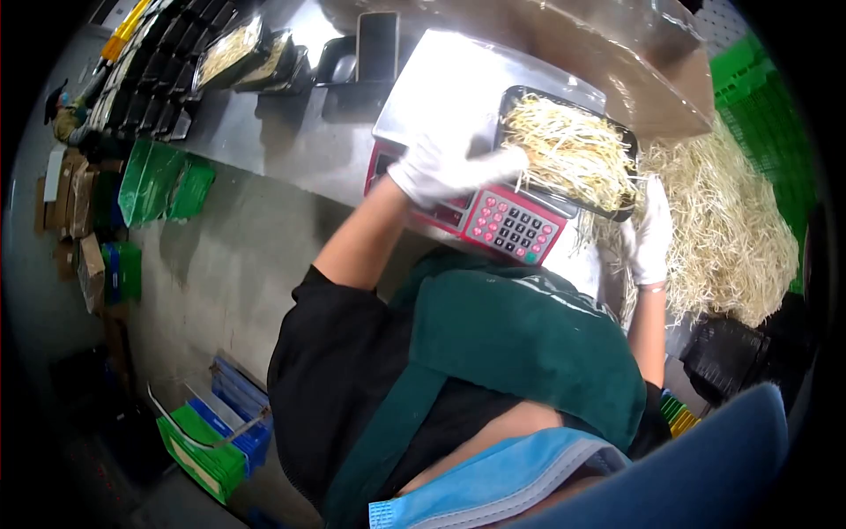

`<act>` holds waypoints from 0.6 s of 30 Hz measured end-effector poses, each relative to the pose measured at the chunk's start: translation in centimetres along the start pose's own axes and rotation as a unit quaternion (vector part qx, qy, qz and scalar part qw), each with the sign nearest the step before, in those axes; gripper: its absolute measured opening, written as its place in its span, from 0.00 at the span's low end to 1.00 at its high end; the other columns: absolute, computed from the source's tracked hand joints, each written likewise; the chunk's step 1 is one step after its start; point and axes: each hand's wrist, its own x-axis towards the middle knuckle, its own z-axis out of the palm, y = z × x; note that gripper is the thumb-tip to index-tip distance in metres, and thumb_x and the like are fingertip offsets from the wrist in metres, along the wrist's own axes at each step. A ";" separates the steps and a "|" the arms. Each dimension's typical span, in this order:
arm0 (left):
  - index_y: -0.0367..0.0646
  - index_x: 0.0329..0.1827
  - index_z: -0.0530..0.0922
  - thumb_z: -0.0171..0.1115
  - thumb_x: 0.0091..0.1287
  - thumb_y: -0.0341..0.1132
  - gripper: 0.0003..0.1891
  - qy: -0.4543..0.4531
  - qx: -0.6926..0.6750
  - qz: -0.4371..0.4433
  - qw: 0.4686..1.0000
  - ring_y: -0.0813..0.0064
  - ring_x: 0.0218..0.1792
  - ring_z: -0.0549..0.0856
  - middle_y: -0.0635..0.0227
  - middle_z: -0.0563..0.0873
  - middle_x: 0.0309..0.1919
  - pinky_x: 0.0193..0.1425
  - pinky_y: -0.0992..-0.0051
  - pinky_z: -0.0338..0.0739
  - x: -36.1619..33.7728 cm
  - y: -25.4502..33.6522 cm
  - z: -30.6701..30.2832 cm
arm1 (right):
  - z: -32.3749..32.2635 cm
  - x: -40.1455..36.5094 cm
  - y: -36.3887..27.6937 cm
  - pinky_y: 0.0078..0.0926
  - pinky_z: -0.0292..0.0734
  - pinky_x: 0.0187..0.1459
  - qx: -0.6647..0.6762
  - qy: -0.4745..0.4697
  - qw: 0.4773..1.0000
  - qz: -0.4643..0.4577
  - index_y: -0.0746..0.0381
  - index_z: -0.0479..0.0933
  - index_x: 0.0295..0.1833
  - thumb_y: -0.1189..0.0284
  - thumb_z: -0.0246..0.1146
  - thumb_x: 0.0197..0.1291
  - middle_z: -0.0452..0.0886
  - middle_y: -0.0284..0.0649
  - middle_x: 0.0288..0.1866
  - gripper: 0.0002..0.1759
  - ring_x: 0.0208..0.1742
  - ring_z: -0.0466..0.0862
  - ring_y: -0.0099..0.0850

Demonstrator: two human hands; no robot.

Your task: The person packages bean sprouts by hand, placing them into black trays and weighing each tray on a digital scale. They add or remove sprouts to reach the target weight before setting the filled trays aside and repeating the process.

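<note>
A black plastic tray (pixel 628 144) heaped with bean sprouts (pixel 568 150) sits tilted over the metal plate of a red weighing scale (pixel 476 75). My left hand (pixel 454 167), in a white glove, is spread over the left part of the scale. Its thumb reaches the sprouts at the tray's left edge, while its other fingers are blurred and point away from me. At the tray's lower right corner, my gloved right hand (pixel 649 234) holds the rim, with thumb and fingers on either side of the corner. The scale's keypad (pixel 511 225) faces me.
A big pile of loose bean sprouts (pixel 727 220) lies right of the tray, beside green crates (pixel 749 88). Clear plastic sheeting (pixel 617 44) covers the back. Filled trays (pixel 231 55), a phone (pixel 377 46) and stacked black trays (pixel 167 62) are at the left. A distant person (pixel 66 119) stands far left.
</note>
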 end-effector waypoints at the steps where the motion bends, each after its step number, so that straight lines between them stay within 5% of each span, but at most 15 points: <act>1: 0.33 0.74 0.55 0.73 0.55 0.51 0.51 0.075 0.162 0.150 0.972 0.53 0.71 0.63 0.47 0.66 0.68 0.75 0.58 0.53 0.3 0.5 1.6 | -1.2 1.5 -0.7 0.36 0.55 0.73 0.184 0.003 0.981 0.067 0.66 0.59 0.73 0.71 0.65 0.57 0.63 0.49 0.74 0.39 0.74 0.64 0.42; 2: 0.47 0.78 0.53 0.69 0.53 0.62 0.54 0.089 0.136 0.200 0.966 0.45 0.74 0.55 0.42 0.53 0.74 0.74 0.51 0.53 0.6 0.8 3.2 | -3.3 2.9 -2.8 0.35 0.55 0.73 0.281 -0.003 0.952 0.120 0.66 0.61 0.72 0.71 0.65 0.57 0.64 0.48 0.73 0.37 0.74 0.65 0.40; 3: 0.47 0.79 0.49 0.70 0.52 0.60 0.56 0.078 0.247 0.191 0.947 0.46 0.76 0.48 0.43 0.45 0.76 0.74 0.48 0.50 1.0 1.3 3.9 | -5.2 4.2 -5.0 0.35 0.56 0.73 0.373 -0.007 0.912 0.171 0.66 0.63 0.71 0.71 0.65 0.58 0.65 0.48 0.73 0.36 0.73 0.65 0.38; 6: 0.47 0.79 0.49 0.66 0.55 0.61 0.54 0.071 0.209 0.253 0.942 0.44 0.74 0.54 0.46 0.49 0.76 0.72 0.44 0.52 3.8 2.9 4.7 | -8.1 7.8 -8.0 0.35 0.60 0.71 0.297 -0.107 0.949 -0.020 0.63 0.70 0.67 0.66 0.67 0.56 0.72 0.45 0.69 0.33 0.70 0.71 0.38; 7: 0.47 0.78 0.50 0.65 0.56 0.61 0.52 0.048 0.251 0.233 0.938 0.44 0.72 0.59 0.47 0.54 0.74 0.72 0.46 0.55 4.5 3.3 4.7 | -7.7 8.5 -8.4 0.35 0.69 0.65 0.228 -0.120 0.962 -0.089 0.60 0.70 0.68 0.66 0.67 0.54 0.76 0.47 0.64 0.34 0.63 0.77 0.41; 9: 0.46 0.78 0.51 0.63 0.58 0.61 0.50 0.025 0.295 0.216 0.930 0.44 0.70 0.63 0.48 0.59 0.73 0.71 0.47 0.57 5.6 3.4 4.9 | -8.0 10.3 -9.9 0.36 0.74 0.57 0.060 -0.306 0.950 -0.019 0.56 0.71 0.68 0.67 0.68 0.52 0.79 0.49 0.55 0.35 0.53 0.81 0.44; 12: 0.37 0.72 0.63 0.71 0.55 0.53 0.45 0.054 0.224 0.216 0.949 0.53 0.60 0.76 0.50 0.75 0.61 0.67 0.59 0.67 6.2 2.5 5.4 | -5.6 9.6 -8.0 0.37 0.75 0.52 0.139 -0.186 0.967 -0.107 0.51 0.70 0.69 0.68 0.68 0.52 0.79 0.48 0.49 0.35 0.46 0.81 0.43; 15: 0.36 0.70 0.65 0.71 0.55 0.51 0.43 0.058 0.206 0.212 0.953 0.53 0.59 0.76 0.51 0.76 0.61 0.65 0.60 0.69 6.1 1.8 5.2 | -6.4 9.4 -7.9 0.34 0.76 0.53 0.190 -0.231 0.954 0.001 0.49 0.71 0.69 0.71 0.66 0.54 0.79 0.47 0.52 0.33 0.48 0.81 0.42; 18: 0.35 0.70 0.63 0.71 0.55 0.52 0.45 0.050 0.191 0.194 0.961 0.52 0.60 0.76 0.50 0.75 0.61 0.66 0.60 0.69 6.2 1.6 5.3 | -5.2 8.8 -9.0 0.30 0.76 0.54 0.218 -0.158 0.962 -0.044 0.48 0.73 0.67 0.74 0.65 0.55 0.78 0.44 0.55 0.31 0.51 0.81 0.40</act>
